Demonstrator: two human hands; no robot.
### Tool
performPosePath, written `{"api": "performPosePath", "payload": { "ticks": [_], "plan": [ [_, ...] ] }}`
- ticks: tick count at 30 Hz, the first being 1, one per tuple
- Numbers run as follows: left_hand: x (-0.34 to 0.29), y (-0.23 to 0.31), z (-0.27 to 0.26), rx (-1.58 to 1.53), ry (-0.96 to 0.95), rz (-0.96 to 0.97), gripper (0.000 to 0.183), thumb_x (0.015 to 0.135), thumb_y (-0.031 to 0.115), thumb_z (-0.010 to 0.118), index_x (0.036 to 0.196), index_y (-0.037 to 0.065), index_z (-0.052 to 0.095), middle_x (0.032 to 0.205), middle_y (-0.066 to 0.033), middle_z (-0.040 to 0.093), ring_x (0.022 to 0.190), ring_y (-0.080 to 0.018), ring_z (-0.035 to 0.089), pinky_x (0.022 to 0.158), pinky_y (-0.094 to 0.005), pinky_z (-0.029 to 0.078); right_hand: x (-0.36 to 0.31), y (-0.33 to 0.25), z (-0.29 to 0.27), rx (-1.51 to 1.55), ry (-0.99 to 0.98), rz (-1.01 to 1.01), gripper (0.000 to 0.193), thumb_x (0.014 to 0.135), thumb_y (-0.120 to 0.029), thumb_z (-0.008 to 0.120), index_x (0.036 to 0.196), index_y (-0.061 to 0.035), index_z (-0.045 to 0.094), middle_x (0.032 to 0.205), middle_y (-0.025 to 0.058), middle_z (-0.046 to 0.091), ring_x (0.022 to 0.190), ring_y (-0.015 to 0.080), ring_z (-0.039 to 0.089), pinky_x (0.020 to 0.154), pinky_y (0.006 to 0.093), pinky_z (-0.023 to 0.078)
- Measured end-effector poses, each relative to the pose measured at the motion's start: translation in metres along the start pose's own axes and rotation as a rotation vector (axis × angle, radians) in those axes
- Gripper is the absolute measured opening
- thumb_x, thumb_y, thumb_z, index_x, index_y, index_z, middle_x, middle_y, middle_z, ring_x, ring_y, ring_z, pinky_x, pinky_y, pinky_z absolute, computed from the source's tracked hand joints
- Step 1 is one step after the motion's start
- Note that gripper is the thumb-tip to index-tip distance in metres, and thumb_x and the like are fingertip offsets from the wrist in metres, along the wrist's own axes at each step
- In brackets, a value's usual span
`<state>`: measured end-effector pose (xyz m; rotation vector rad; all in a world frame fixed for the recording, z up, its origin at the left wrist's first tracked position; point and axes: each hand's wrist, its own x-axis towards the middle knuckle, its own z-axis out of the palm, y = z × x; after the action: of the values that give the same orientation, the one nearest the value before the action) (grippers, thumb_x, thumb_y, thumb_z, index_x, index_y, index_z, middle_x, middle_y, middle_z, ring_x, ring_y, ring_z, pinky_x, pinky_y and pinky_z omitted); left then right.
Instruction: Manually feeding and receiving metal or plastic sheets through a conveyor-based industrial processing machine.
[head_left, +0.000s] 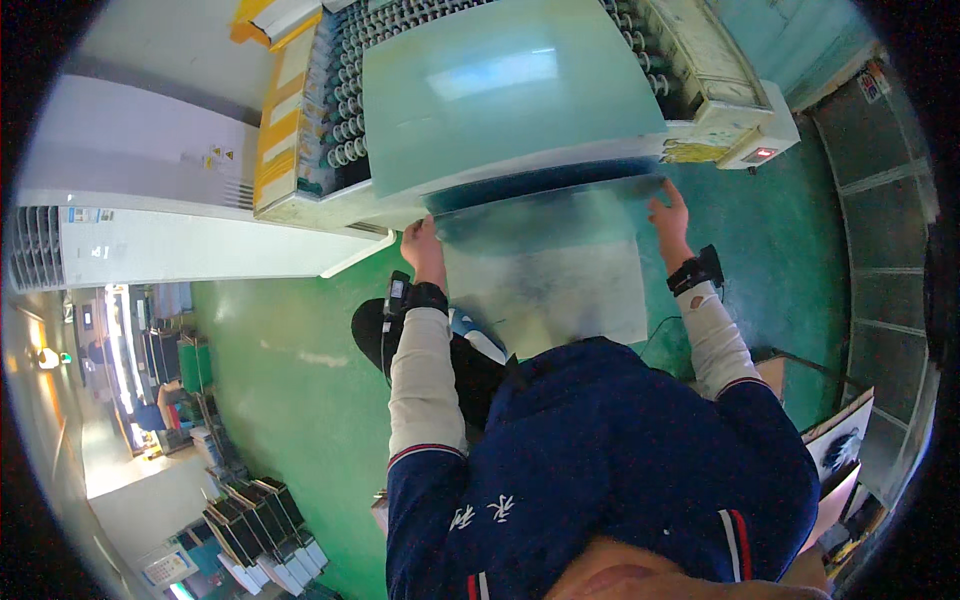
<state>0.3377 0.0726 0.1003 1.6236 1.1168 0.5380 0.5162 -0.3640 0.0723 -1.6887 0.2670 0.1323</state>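
A thin, see-through, glass-like sheet [545, 225] is held up in front of me, below the front of a roller conveyor. My left hand [424, 248] pinches its left edge near the top corner. At the top right corner, the fingers of my right hand [671, 218] close on the same sheet. A pale, smudged panel [585, 300] shows below and through it; whether this is a separate board cannot be made out. On the rollers just beyond lies a large pale-green glossy sheet [500, 110], its near edge overhanging the conveyor's front.
The roller conveyor [345, 130] spans the far side, with a control box [762, 135] on its right end. A white cabinet [190, 240] stands at left on the green floor [270, 400]. Racks of panels [260, 525] are at lower left, a wire-mesh frame [880, 250] at right.
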Motion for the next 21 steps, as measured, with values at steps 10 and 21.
{"api": "performPosePath", "payload": {
  "ticks": [10, 21],
  "plan": [
    [-0.005, -0.012, 0.015, -0.142, 0.017, -0.06, 0.034, 0.087, 0.024, 0.069, 0.103, -0.005, 0.067, 0.092, -0.0074, 0.069, 0.08, -0.0159, 0.06, 0.076, -0.0303, 0.047, -0.008, -0.004, -0.005, 0.018, 0.002, 0.026, 0.063, 0.078, 0.001, 0.064, 0.139, -0.0088, 0.049, 0.137, 0.0057, 0.053, 0.09, 0.0137, 0.06, 0.065, 0.027, 0.052],
    [-0.005, -0.012, 0.011, -0.224, 0.144, -0.067, 0.027, 0.085, 0.02, 0.072, 0.097, -0.001, 0.059, 0.09, -0.0052, 0.062, 0.08, -0.0149, 0.055, 0.071, -0.03, 0.044, -0.013, -0.018, 0.004, 0.017, -0.013, 0.017, 0.061, 0.081, -0.002, 0.066, 0.139, -0.0068, 0.047, 0.138, 0.0072, 0.051, 0.087, 0.0152, 0.063, 0.066, 0.0278, 0.052]
  ]
}}
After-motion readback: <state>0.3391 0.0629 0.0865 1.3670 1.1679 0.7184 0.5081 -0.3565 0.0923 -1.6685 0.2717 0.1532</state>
